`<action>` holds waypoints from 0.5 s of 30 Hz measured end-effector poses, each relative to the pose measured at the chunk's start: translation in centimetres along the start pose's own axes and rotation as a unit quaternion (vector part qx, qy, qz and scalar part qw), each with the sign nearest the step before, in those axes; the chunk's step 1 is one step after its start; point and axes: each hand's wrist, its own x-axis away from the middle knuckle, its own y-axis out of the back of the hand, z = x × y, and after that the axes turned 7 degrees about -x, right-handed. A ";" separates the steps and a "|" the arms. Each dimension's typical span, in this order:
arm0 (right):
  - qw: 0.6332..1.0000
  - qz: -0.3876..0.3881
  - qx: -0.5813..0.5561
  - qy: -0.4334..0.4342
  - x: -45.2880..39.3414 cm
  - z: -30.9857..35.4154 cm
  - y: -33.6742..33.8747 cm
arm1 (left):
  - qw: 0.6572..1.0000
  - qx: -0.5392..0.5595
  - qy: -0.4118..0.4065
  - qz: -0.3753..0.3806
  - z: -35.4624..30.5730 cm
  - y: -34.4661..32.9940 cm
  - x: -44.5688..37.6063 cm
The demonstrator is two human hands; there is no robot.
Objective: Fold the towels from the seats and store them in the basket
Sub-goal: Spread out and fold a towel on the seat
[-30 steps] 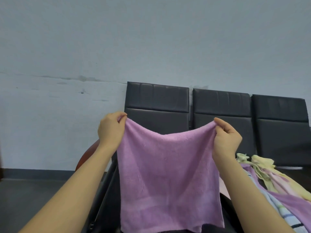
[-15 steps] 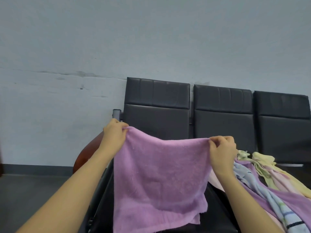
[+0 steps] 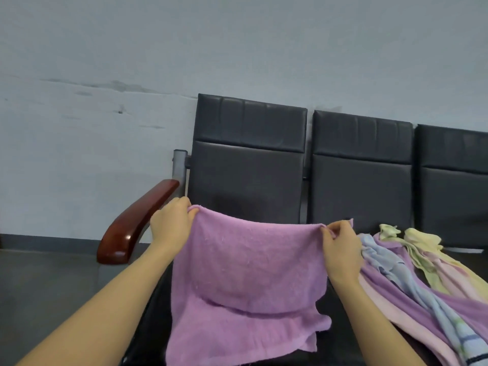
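Purple towel (image 3: 245,281) hung over the leftmost black seat (image 3: 248,180), lower part crumpled on the seat pan; no readable label or writing on it. Left hand (image 3: 171,225) pinched its top left corner w/ curled fingers, right hand (image 3: 340,249) pinched the top right corner, top edge sagging btwn them. Just right of the right hand lay a pile of towels (image 3: 412,276): purple, blue-striped, pink, yellow. Reddish wooden armrest (image 3: 134,225) stood left of the left hand, grey wall (image 3: 105,75) behind.
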 end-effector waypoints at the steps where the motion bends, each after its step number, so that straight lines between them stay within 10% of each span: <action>1: 1.000 0.005 -0.002 -0.004 -0.4 -0.3 -0.6 | 1.000 0.013 0.017 0.005 -0.2 -0.7 -0.3; 15: 0.977 -0.087 -0.186 0.053 -11.9 2.8 -7.4 | 0.920 0.364 0.131 -0.065 -5.4 -4.7 -13.0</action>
